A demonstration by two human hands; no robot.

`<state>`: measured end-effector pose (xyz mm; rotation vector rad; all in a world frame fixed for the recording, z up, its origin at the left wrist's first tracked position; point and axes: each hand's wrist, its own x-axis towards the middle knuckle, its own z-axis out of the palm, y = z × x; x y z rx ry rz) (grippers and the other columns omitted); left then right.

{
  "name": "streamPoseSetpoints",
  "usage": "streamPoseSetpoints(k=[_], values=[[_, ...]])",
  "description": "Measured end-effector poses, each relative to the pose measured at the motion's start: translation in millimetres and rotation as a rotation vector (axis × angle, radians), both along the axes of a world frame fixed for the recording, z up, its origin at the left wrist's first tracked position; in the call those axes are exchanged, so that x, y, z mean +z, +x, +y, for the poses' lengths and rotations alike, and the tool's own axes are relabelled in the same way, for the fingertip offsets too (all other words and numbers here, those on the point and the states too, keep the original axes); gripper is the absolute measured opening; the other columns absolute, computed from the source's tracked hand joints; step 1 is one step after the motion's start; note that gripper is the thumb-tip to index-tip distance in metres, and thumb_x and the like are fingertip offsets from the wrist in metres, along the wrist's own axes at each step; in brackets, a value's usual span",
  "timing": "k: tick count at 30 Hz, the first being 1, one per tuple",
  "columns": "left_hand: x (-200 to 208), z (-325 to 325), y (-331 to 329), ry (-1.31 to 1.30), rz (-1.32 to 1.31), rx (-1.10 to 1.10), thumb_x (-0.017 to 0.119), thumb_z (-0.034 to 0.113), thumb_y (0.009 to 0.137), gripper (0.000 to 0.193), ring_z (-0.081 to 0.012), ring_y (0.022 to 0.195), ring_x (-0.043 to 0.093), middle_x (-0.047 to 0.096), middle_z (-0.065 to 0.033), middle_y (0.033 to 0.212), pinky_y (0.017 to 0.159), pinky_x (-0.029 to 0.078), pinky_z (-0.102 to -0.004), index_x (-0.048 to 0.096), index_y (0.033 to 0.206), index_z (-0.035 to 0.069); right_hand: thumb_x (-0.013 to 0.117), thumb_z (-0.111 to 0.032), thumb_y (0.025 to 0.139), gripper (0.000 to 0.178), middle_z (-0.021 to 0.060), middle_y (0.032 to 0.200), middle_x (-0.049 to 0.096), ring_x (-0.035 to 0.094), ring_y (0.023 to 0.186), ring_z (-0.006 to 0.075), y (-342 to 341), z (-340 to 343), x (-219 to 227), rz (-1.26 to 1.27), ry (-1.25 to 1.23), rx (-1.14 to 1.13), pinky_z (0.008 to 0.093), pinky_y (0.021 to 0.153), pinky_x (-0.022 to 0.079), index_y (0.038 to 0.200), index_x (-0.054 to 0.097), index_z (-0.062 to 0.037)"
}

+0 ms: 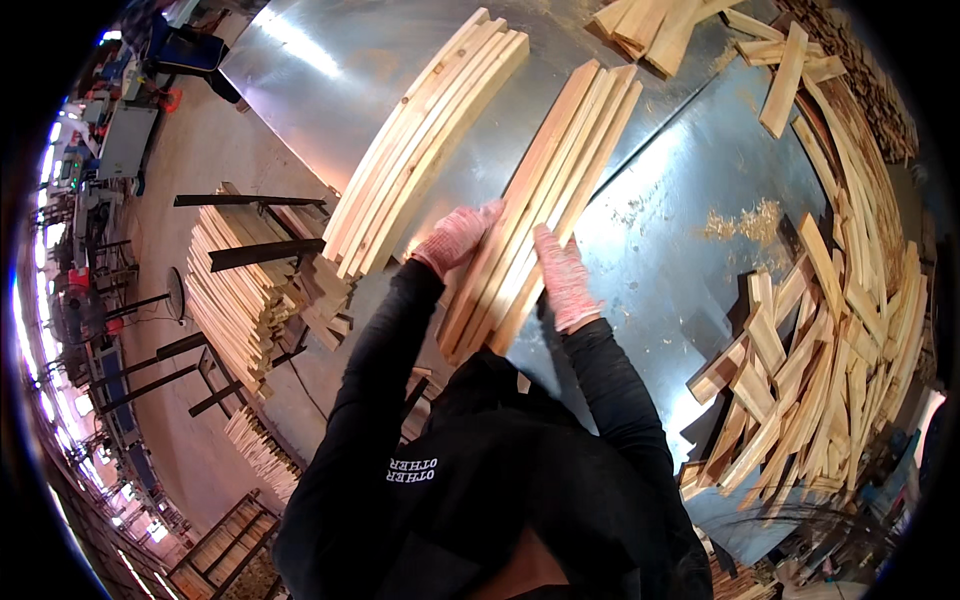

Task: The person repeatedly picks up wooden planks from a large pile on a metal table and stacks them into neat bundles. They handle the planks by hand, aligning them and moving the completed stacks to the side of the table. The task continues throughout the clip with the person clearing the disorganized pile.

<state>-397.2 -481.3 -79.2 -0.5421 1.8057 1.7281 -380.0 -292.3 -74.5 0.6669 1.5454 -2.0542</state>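
Observation:
A bundle of long wooden strips (575,145) lies side by side on the metal table in front of me. My left hand (462,234), in a pink-and-white work glove, presses against the bundle's left side. On its right side lies my right hand (563,272), gloved the same way, with the fingers along the outer strip and the thumb side near the top. Between them the hands flank the strips, whose near ends reach toward my body. Another row of wooden strips (425,140) rests on the table to the left, apart from my hands.
A jumbled heap of short wood pieces (790,380) covers the table's right side, with sawdust (745,222) beside it. More boards (655,30) lie at the far edge. Left of the table, stacked strips (235,280) sit on a rack with black metal arms (265,254).

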Motion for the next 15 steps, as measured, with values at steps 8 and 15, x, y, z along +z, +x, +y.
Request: streamPoseSetpoints(k=[8,15], values=[[9,-102,-9,-1.049,0.777,-0.009,0.042,0.047,0.102,0.055,-0.0375,0.084,0.07,0.071,-0.0216,0.099,0.072,0.058,-0.0493,0.068,0.114,0.0,0.071,-0.033,0.089,0.105,0.0249,0.138,0.057,0.057,0.126,0.0328,-29,-104,-12,0.022,0.242,0.316,0.0327,0.106,0.042,0.157,0.002,0.007],[3,-191,-27,-1.221,0.143,-0.292,0.044,0.075,0.092,0.084,-0.04,0.121,0.06,0.061,-0.0223,0.132,0.103,0.045,-0.0465,0.049,0.139,0.005,0.071,-0.045,0.086,0.114,0.0339,0.145,0.047,0.049,0.135,0.0399,-46,-149,3,0.046,0.475,0.479,0.0332,0.112,0.037,0.156,0.001,0.0105]])
